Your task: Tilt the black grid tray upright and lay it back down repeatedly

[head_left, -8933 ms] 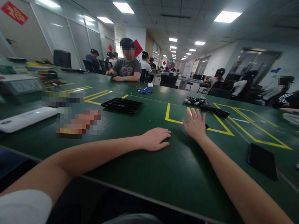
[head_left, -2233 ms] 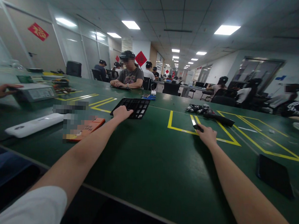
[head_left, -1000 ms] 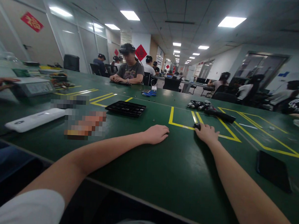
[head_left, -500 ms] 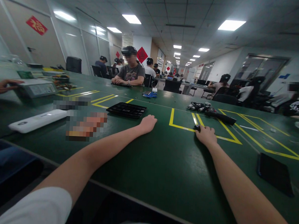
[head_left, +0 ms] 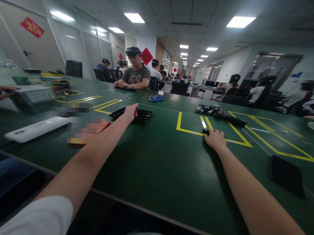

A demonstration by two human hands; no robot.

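My left hand (head_left: 131,112) is over the black compartment tray (head_left: 146,116), its fingers curled together. What they hold, if anything, is hidden from me, and I cannot tell whether the hand touches the tray. Low on the green table (head_left: 155,166), my right hand (head_left: 216,139) has its fingers closed around a small black object (head_left: 205,131), of which only the end shows by the thumb. It rests at the front line of a yellow tape rectangle (head_left: 179,122). Behind that hand lie a bundle of black cables with metal connectors (head_left: 208,109) and a dark, rod-like piece (head_left: 231,120).
On the left are a white power strip (head_left: 37,128), a blurred-out orange item (head_left: 95,127) and a grey metal box (head_left: 39,94) with another person's hand (head_left: 3,92) on it. A black phone-like slab (head_left: 287,175) lies right. Across the table sits a person (head_left: 135,75).
My left hand has moved left and away from me, from the table beside the tray to above it. My right hand stays by the yellow tape. The view has shifted slightly.
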